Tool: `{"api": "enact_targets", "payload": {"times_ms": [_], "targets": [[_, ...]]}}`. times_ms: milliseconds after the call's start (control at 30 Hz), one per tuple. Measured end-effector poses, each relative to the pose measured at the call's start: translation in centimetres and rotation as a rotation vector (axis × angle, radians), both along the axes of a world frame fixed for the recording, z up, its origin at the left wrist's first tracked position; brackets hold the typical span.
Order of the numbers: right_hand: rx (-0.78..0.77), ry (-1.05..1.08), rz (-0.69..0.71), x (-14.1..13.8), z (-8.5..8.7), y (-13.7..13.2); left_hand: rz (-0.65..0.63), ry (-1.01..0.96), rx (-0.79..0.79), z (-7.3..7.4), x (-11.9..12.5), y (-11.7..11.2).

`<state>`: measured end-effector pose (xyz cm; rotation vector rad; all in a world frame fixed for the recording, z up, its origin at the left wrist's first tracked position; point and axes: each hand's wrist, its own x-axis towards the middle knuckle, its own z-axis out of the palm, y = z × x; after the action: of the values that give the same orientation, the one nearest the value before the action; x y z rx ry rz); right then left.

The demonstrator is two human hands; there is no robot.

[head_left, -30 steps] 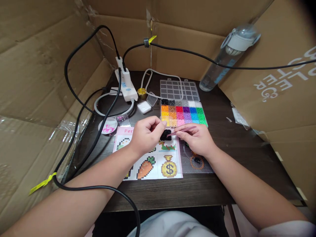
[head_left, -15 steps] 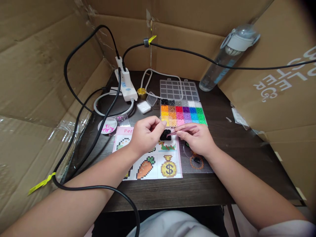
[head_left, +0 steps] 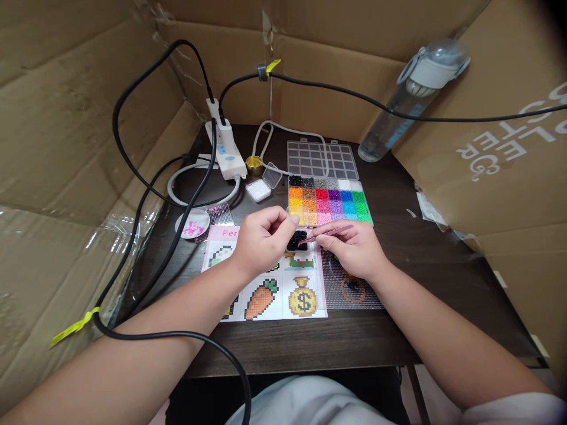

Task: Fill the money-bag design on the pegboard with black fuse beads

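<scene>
Pink tweezers (head_left: 337, 231) are pinched in my right hand (head_left: 355, 251), their tips down in a small clear box of black beads (head_left: 297, 241). My left hand (head_left: 264, 237) is closed at the left side of that box, thumb against bent fingers; whatever it grips, if anything, is hidden. Under the box and my left hand lies a pattern sheet (head_left: 305, 313) printed with a carrot and a money bag. To its right, partly beneath my right hand, is a clear pegboard (head_left: 330, 289) bearing a ring of orange beads with black ones inside (head_left: 353, 289).
Behind my hands stands an open sorting case (head_left: 328, 203) of coloured beads. Left of it are a small box of white beads (head_left: 258, 190), a gold cup (head_left: 254, 164), a power strip (head_left: 227, 150) and a dish of pink beads (head_left: 193, 225). Black cables (head_left: 177, 333) cross my left forearm. A bottle (head_left: 405, 106) leans back right.
My hands and the tweezers hold nearly the same place over the black beads. The whole view has shifted very slightly.
</scene>
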<state>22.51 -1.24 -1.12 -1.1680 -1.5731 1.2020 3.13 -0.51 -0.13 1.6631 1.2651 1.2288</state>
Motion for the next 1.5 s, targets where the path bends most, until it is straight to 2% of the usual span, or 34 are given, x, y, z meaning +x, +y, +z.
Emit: {"api": "enact_targets", "payload": {"times_ms": [467, 667, 767, 933, 1033, 1100, 1200, 1333, 1433, 1500], "targets": [[-0.011, 0.010, 0.008, -0.3, 0.2, 0.0, -0.001, 0.004, 0.001, 0.2, 0.0, -0.1], [0.031, -0.008, -0.034, 0.0, 0.5, 0.0, -0.004, 0.005, -0.009, 0.2, 0.0, -0.1], [0.075, -0.038, -0.074, 0.2, 1.3, 0.0, -0.006, 0.006, -0.010, 0.1, 0.0, -0.1], [0.187, -0.033, -0.249, 1.6, 3.8, -0.7, 0.006, 0.007, 0.028, 0.1, 0.0, 0.1], [0.273, 0.003, -0.319, 3.1, 5.1, -2.3, 0.020, 0.000, 0.035, 0.2, 0.0, 0.2], [0.308, 0.037, -0.354, 4.2, 5.2, -4.0, 0.022, -0.007, 0.026, 0.2, 0.0, 0.2], [0.287, 0.047, -0.398, 5.9, 3.9, -7.2, 0.015, -0.015, 0.031, 0.2, 0.1, 0.3], [0.160, -0.014, -0.460, 7.8, 0.4, -11.0, 0.017, 0.000, 0.048, 0.3, 0.2, 0.3], [0.122, -0.027, -0.499, 8.4, -1.8, -12.5, 0.029, 0.006, 0.052, 0.3, 0.3, 0.3], [0.109, -0.009, -0.514, 8.4, -2.6, -12.8, 0.035, 0.007, 0.057, 0.3, 0.3, 0.3]]}}
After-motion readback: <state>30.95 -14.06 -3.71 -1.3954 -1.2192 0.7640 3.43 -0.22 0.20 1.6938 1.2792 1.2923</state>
